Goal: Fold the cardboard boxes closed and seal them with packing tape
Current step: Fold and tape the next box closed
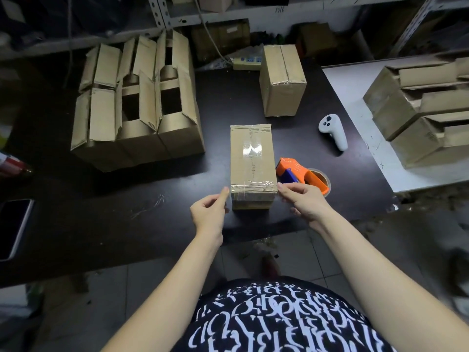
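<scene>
A closed cardboard box stands in the middle of the dark table. Clear tape runs along its top seam and across its near end. My left hand is at the box's near left corner, its thumb tip touching the taped side, the other fingers loosely curled. My right hand is at the near right corner, a fingertip pressing the tape end on that side. An orange tape dispenser lies on the table just right of the box, behind my right hand.
A second sealed box stands at the back. Several open boxes with raised flaps sit at the left. More boxes lie stacked on a white table at the right. A white controller and a phone lie on the table.
</scene>
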